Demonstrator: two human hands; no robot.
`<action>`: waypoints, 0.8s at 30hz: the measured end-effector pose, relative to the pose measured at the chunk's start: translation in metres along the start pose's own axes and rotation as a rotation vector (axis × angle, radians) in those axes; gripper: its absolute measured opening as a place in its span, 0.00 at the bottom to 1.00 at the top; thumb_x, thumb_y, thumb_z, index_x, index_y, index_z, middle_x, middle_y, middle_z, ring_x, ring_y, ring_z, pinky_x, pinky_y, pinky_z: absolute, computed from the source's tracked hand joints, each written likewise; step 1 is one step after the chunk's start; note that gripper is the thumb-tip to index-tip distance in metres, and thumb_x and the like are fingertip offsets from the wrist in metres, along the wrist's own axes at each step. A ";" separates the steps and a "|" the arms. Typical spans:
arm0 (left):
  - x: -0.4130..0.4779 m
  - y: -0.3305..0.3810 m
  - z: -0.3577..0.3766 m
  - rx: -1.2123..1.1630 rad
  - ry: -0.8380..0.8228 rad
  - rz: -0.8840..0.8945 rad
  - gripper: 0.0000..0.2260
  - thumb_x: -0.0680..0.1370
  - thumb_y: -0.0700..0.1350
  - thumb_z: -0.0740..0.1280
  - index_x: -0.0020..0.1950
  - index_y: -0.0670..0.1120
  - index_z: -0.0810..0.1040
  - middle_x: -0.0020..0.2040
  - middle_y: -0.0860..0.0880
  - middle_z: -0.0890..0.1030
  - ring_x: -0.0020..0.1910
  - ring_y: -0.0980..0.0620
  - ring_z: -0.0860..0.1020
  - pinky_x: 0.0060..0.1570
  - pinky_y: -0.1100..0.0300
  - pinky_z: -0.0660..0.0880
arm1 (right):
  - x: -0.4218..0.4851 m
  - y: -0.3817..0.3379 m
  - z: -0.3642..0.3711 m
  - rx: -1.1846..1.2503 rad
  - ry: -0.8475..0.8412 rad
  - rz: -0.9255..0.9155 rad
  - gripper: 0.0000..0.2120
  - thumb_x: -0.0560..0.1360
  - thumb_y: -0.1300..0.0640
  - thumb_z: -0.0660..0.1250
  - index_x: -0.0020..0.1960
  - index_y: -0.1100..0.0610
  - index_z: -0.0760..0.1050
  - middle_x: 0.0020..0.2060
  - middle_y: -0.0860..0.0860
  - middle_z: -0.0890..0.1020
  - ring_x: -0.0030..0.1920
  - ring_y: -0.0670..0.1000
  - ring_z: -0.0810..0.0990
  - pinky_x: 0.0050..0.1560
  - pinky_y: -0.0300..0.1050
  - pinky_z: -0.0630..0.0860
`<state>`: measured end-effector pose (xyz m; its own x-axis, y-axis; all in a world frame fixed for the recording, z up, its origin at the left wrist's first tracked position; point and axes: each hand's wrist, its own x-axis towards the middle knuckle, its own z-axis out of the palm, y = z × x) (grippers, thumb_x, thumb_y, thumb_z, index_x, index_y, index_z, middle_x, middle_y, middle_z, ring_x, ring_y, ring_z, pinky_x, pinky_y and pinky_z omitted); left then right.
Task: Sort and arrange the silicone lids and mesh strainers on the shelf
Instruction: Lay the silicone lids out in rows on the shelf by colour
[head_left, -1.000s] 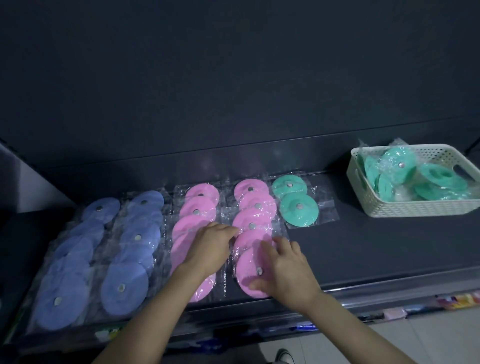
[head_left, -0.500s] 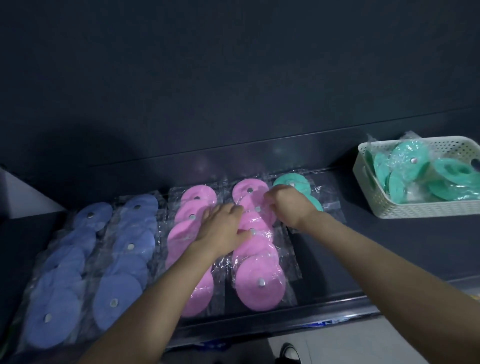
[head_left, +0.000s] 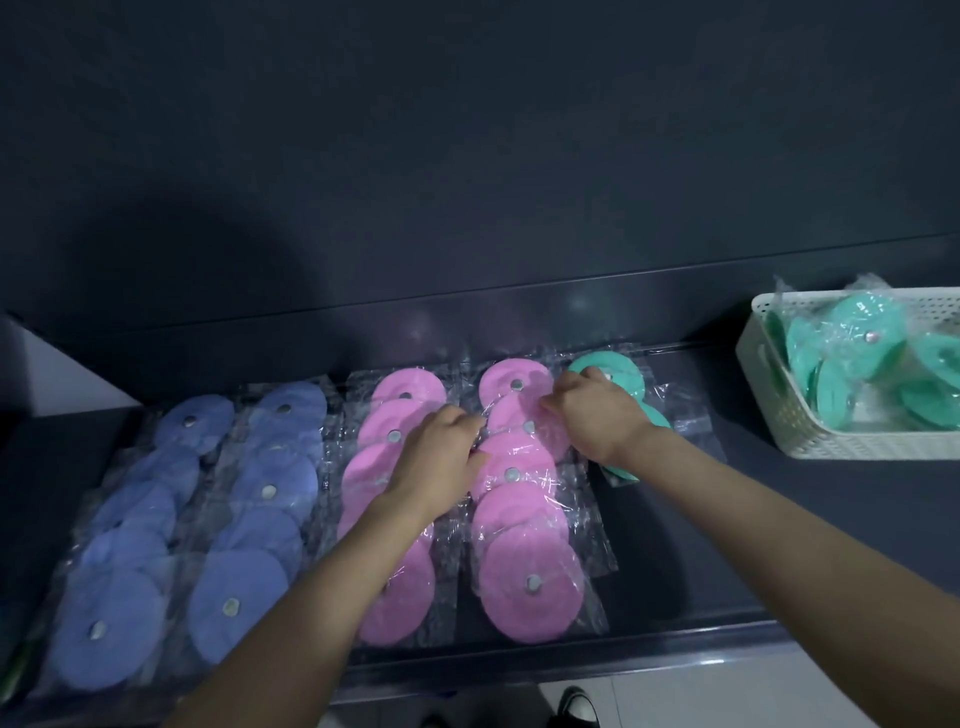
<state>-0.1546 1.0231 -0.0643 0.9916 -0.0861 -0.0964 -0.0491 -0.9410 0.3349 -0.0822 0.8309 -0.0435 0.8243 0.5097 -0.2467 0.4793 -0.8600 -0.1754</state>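
Bagged silicone lids lie in rows on the dark shelf (head_left: 727, 545): two blue rows (head_left: 249, 519) on the left, two pink rows in the middle, a few green lids (head_left: 618, 371) to their right. My left hand (head_left: 441, 457) lies over the left pink row (head_left: 400, 400), its curled fingertips on the left edge of a bagged pink lid (head_left: 524, 421), second from the back in the right pink row. My right hand (head_left: 597, 415) grips that same packet from the right and hides part of the green lids.
A white plastic basket (head_left: 779, 410) with several bagged green lids stands on the shelf at the far right. The shelf's back wall rises just behind the rows. Its front lip runs along the bottom, with floor and a shoe below.
My right hand went from the front pink lid to the back of the right pink row. My left hand shifted up and right to meet it at the same packet.
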 end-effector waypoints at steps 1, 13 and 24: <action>0.000 0.000 0.000 -0.009 0.010 0.003 0.17 0.78 0.46 0.65 0.65 0.43 0.74 0.59 0.45 0.74 0.60 0.46 0.72 0.60 0.54 0.70 | 0.000 0.000 0.000 -0.003 -0.015 -0.008 0.13 0.75 0.64 0.60 0.57 0.57 0.75 0.55 0.55 0.73 0.57 0.59 0.68 0.53 0.51 0.72; 0.008 0.008 0.008 -0.116 0.186 -0.012 0.06 0.74 0.34 0.64 0.45 0.41 0.80 0.43 0.45 0.82 0.43 0.45 0.78 0.45 0.52 0.75 | 0.014 -0.007 0.014 0.232 0.144 0.264 0.12 0.77 0.63 0.57 0.58 0.62 0.74 0.55 0.62 0.75 0.54 0.61 0.76 0.50 0.49 0.73; 0.007 0.005 0.013 -0.116 0.226 -0.042 0.04 0.73 0.36 0.66 0.42 0.43 0.79 0.41 0.47 0.81 0.42 0.45 0.78 0.48 0.49 0.74 | 0.026 -0.011 0.014 0.520 0.182 0.352 0.11 0.71 0.66 0.60 0.35 0.62 0.80 0.34 0.58 0.82 0.30 0.52 0.75 0.27 0.37 0.65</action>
<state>-0.1493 1.0137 -0.0753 0.9946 0.0404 0.0954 -0.0059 -0.8973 0.4414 -0.0700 0.8540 -0.0611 0.9651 0.1481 -0.2159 0.0008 -0.8262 -0.5634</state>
